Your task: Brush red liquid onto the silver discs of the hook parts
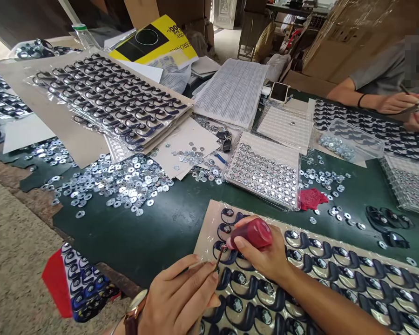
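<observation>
My right hand (265, 256) is closed round a small red bottle (253, 234), its tip pointing left onto a sheet (335, 279) of dark hook-shaped parts covered in clear film. My left hand (181, 298), a watch on its wrist, pinches a thin stick (219, 260) whose end meets the bottle's tip over one part at the sheet's left edge. Both hands rest on the sheet at the near edge of the green table (167, 228).
A heap of loose metal washers (125, 184) lies left of centre. A clear tray of washers (265, 170) sits behind the sheet, with a red scrap (310, 198) beside it. Stacked part sheets (111, 97) lie far left. Another person's hands (401, 104) work at far right.
</observation>
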`<state>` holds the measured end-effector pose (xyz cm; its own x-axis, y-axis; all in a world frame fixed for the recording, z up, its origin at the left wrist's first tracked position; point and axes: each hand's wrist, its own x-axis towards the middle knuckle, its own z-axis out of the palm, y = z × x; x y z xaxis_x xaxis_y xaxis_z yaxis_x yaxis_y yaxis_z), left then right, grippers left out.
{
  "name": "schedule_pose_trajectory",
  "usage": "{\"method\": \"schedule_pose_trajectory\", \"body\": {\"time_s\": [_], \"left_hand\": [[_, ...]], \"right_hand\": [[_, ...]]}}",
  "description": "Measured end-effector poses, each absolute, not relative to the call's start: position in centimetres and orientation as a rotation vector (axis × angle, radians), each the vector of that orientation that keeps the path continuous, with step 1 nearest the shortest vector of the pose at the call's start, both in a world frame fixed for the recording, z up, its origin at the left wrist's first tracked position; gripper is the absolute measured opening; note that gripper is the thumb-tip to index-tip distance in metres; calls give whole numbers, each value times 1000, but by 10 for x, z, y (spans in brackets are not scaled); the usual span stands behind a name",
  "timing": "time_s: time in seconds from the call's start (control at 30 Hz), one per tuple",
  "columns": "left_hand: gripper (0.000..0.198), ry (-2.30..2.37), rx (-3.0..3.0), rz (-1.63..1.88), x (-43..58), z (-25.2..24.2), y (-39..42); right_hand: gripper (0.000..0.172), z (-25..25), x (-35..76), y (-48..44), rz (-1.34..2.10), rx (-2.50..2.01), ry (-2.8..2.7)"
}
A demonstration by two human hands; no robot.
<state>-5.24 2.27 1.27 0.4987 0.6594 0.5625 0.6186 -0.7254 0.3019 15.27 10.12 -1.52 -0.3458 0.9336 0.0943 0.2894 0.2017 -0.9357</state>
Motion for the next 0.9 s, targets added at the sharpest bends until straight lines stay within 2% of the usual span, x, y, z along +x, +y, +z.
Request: {"method": "schedule_pose_trajectory", "body": {"time_s": [0.9], "left_hand": [[18, 1230, 2595, 1043, -48, 12, 20]], "right_hand": [[15, -12, 154, 105, 1014, -1208, -1801]]}}
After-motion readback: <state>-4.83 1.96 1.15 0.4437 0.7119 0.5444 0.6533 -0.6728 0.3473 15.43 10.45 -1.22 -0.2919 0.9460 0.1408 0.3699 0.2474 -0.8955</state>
